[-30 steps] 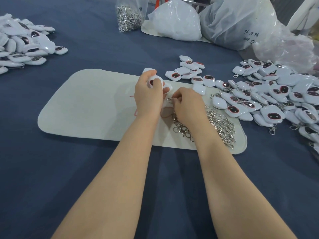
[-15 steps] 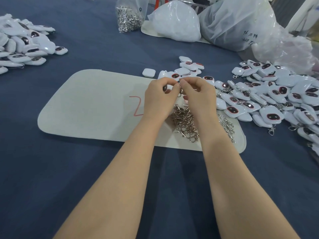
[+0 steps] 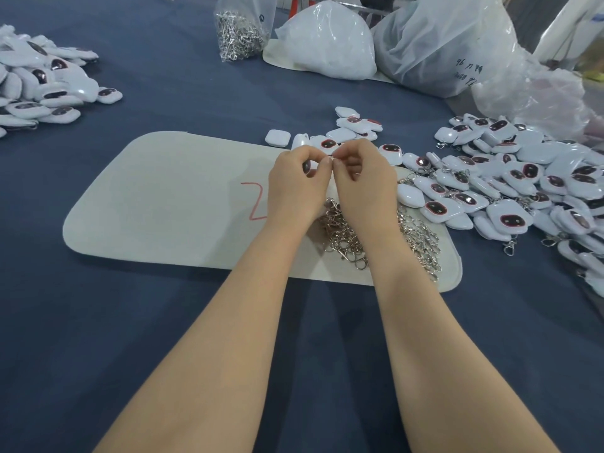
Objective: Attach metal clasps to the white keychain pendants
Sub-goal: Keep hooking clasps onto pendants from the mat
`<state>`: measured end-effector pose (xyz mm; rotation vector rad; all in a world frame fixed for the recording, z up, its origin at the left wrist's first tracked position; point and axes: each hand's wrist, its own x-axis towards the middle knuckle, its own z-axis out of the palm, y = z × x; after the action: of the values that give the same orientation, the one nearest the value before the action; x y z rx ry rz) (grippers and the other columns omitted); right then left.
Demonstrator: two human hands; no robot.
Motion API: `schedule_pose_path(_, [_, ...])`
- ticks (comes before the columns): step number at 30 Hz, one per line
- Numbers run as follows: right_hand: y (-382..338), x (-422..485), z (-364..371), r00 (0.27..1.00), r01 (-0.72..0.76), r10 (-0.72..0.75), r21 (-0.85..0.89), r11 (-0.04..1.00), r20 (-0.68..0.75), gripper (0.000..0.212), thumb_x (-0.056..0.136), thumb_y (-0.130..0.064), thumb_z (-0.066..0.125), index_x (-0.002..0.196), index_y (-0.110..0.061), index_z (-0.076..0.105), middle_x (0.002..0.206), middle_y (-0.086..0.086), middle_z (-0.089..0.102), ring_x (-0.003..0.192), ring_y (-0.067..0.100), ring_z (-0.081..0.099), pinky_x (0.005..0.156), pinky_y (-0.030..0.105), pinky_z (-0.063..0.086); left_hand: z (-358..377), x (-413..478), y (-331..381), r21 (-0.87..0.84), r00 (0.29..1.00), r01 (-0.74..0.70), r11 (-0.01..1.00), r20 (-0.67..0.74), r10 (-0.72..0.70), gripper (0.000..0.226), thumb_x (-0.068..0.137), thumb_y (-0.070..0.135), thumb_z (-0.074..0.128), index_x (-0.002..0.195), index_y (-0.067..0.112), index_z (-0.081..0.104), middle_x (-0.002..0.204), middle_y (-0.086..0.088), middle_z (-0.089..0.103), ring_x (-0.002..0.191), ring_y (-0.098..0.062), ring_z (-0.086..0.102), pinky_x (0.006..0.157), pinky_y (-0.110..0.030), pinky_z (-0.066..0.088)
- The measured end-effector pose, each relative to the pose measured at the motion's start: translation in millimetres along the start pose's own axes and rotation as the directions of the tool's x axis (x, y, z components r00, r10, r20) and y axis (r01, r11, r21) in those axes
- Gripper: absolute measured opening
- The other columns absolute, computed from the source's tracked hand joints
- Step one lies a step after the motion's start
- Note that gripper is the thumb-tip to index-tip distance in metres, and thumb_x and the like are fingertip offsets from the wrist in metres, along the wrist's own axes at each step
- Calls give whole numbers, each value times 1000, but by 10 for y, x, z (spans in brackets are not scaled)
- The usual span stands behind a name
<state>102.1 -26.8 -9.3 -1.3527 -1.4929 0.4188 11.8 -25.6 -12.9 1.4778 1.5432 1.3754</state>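
A dark blue cloth [image 3: 130, 338] covers the table, and a pale felt mat [image 3: 163, 204] marked with a red squiggle [image 3: 255, 201] lies on it. Loose metal clasps [image 3: 346, 237] are heaped on the mat's right part. White keychain pendants with dark faces are piled to the right [image 3: 523, 178] and at the far left [image 3: 42, 89]. At the back stand a clear bag of clasps [image 3: 240, 34] and bulging plastic bags [image 3: 451, 44].

Both hands meet above the mat's far edge, over the heap. The left hand [image 3: 295, 184] curls round a white pendant [image 3: 307, 166], mostly hidden by its fingers. The right hand [image 3: 366, 181] pinches a thin clasp [image 3: 333, 157] at its fingertips, touching the pendant's upper edge.
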Motion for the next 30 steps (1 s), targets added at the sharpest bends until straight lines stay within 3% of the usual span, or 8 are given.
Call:
schedule_pose_path(5, [-5, -13, 17, 999, 27, -26, -44, 999, 34, 16, 85, 1, 54, 90, -15, 58, 80, -7, 58, 67, -3, 51, 68, 11, 43, -21, 2, -3, 35, 1000, -3, 999, -2, 3, 12, 93, 19, 55, 82, 22, 59, 97, -7, 60, 76, -11, 47, 60, -9, 31])
schedule_pose_path(17, [12, -22, 29, 999, 50, -51, -58, 997, -15, 15, 84, -3, 57, 88, -17, 55, 73, -13, 53, 64, -1, 50, 65, 11, 41, -11, -15, 9, 36, 1000, -8, 999, -8, 8, 11, 93, 14, 53, 92, 17, 64, 103, -11, 60, 79, -13, 48, 65, -17, 30])
schedule_pose_path(20, [11, -33, 32, 996, 87, -84, -116, 990, 30, 14, 84, -4, 56, 87, -18, 55, 75, -5, 59, 69, 8, 52, 65, 18, 42, -14, -15, 0, 56, 999, -31, 998, -15, 32, 12, 94, 14, 53, 93, 17, 64, 103, -11, 59, 79, -12, 46, 62, -13, 30])
schedule_pose_path(23, [27, -23, 32, 994, 107, -105, -154, 982, 24, 7, 85, -6, 58, 87, -12, 60, 82, -2, 61, 72, 9, 50, 64, 11, 37, -18, -13, -11, 60, 999, -48, 997, -22, 50, 12, 93, 13, 53, 91, 17, 64, 103, -10, 59, 81, -11, 46, 63, -5, 31])
schedule_pose_path(28, [22, -12, 38, 1000, -8, 8, -42, 999, -6, 11, 88, -6, 57, 84, -16, 56, 71, -16, 55, 64, -7, 52, 64, 3, 39, -6, -5, -31, 37, 1000, -27, 999, -11, 27, 10, 92, 16, 55, 86, 23, 60, 96, -6, 55, 70, -3, 44, 61, -2, 32])
schedule_pose_path(30, [10, 1, 34, 998, -52, 53, 30, 998, -19, 14, 88, -5, 56, 82, -17, 54, 72, -15, 56, 65, -4, 55, 64, 4, 41, -7, 4, -39, 38, 1000, -13, 999, -5, 13, 10, 91, 17, 57, 84, 24, 59, 92, -4, 52, 66, -2, 43, 59, -6, 32])
